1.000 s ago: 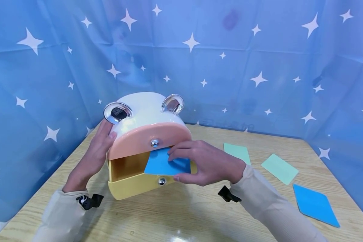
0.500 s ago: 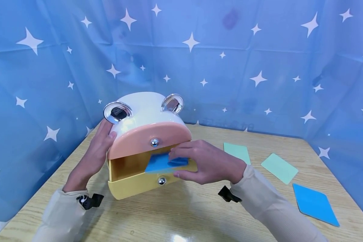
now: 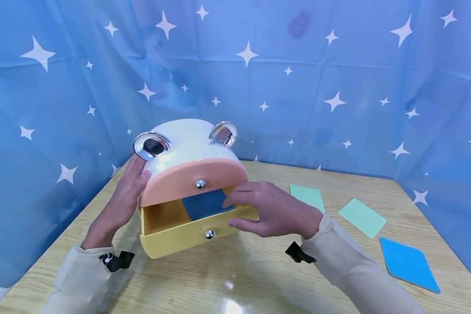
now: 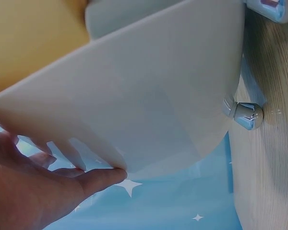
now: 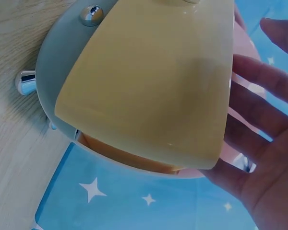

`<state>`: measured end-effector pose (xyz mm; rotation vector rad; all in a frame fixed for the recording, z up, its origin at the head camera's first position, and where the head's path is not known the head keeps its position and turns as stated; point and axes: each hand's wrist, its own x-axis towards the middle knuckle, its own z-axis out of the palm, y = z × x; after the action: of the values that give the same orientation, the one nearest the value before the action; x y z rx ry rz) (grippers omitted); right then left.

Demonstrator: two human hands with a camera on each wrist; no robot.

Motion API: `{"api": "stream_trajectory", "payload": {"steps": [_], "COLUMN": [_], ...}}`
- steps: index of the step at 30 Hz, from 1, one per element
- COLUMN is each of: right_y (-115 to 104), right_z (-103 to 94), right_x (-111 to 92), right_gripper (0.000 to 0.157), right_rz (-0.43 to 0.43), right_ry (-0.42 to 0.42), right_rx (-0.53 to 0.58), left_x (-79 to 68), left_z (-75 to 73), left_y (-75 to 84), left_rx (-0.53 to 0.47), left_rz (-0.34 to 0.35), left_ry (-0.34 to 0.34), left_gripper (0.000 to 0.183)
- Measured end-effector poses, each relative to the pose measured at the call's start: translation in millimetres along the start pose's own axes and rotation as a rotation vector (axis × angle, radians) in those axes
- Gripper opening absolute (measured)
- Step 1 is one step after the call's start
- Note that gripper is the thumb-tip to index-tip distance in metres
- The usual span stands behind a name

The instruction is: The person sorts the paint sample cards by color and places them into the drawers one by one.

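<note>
Okay, blue card point(image 3: 206, 206) is inside the yellow drawer point(image 3: 176, 239). My right hand point(image 3: 272, 208) sits loosely spread at its right end, gripping nothing visible; my left hand point(image 3: 121, 198), fingers extended, should brace the white body point(image 3: 190, 137) while the card gets flattened.

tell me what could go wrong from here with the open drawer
The right hand is at the rim of the open yellow drawer; if that slid shut now, the hand could get pinched. The blue card in the drawer seems to run back beneath the pink front, so it might catch or bend on closing. The white box could shift if the left hand came off its side.
</note>
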<state>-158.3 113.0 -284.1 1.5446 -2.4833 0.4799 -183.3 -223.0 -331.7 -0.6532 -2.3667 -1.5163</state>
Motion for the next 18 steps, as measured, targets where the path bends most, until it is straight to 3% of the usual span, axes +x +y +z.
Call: {"api": "stream_trajectory", "payload": {"steps": [18], "right_y": [-2], "right_z": [-15.2], "right_x": [-15], "right_gripper": [0.023], "right_rz": [0.012], "right_ry": [0.079], "right_rx": [0.01], "left_x": [0.6], "left_z": [0.3], "left_y": [0.1], "left_rx": [-0.008], "left_rz": [0.018], "left_ry": [0.001], "left_gripper": [0.059]}}
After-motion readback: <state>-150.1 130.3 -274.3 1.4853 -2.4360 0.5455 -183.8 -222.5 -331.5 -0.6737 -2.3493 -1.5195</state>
